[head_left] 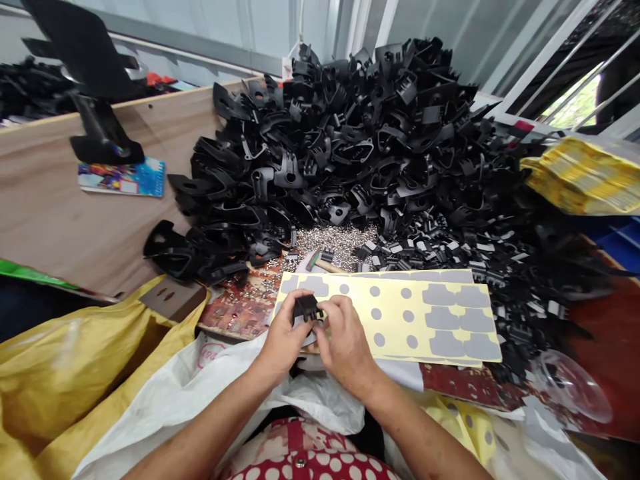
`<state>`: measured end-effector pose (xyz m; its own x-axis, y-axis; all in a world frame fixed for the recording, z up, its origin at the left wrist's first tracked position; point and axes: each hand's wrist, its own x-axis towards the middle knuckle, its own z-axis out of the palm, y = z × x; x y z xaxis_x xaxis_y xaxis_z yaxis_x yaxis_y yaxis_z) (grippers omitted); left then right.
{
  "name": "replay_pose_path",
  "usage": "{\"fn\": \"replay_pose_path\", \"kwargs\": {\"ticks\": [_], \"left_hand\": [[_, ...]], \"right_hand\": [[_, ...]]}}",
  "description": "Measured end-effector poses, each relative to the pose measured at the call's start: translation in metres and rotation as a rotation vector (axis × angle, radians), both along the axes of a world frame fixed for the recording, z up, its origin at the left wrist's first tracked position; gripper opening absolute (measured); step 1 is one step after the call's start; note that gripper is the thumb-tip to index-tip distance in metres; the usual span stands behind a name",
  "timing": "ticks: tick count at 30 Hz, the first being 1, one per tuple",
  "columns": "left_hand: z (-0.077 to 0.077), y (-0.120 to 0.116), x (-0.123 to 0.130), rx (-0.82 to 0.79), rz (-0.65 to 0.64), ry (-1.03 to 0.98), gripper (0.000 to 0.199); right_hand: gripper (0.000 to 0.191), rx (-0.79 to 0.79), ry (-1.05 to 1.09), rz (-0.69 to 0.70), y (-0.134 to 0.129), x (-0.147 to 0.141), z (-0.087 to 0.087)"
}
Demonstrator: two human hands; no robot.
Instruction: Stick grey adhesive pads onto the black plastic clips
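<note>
A small black plastic part (306, 307) is held between both hands over the left end of a yellow sticker sheet (357, 313). My left hand (283, 340) grips its left side, with the thumb below. From the right, my right hand (345, 337) pinches its edge with thumb and forefinger. A grey piece (309, 339) shows just under the black part, partly covered by the fingers. The sheet bears grey dots and larger grey shapes. Silver metal pieces (335, 241) lie behind the sheet, beside a small tool with a wooden handle (327, 266).
A tall heap of black plastic parts (350, 147) fills the back. Small black clips (430, 243) spread to the right, near a clear plastic bowl (575, 387). Yellow packages (585, 175) sit at the right; a yellow bag (65, 367) lies at the left by a wooden board (50, 207).
</note>
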<state>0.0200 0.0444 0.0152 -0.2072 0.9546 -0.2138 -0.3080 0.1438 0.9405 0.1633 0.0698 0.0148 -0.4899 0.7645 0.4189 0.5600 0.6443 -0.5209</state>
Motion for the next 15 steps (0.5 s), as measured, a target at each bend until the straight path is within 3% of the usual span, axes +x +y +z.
{"fn": "replay_pose_path", "kwargs": {"ticks": [3,7,8,11,15], "left_hand": [[-0.005,-0.018,-0.018,0.057,-0.026,0.139,0.040],[-0.010,-0.048,-0.049,0.074,-0.097,0.247,0.038],[-0.011,-0.055,-0.055,0.072,-0.083,0.256,0.038],[-0.017,-0.072,-0.068,0.079,0.078,0.256,0.039],[-0.023,-0.077,-0.075,0.127,0.377,0.225,0.041]], "right_hand": [[0.045,-0.017,-0.112,0.083,-0.002,-0.008,0.009],[0.048,-0.474,-0.101,0.340,0.011,-0.026,0.038],[0.050,-0.526,-0.129,0.397,0.014,-0.032,0.046],[0.056,-0.390,-0.225,0.459,0.013,-0.051,0.065],[0.066,-0.287,-0.129,0.450,-0.006,-0.069,0.067]]}}
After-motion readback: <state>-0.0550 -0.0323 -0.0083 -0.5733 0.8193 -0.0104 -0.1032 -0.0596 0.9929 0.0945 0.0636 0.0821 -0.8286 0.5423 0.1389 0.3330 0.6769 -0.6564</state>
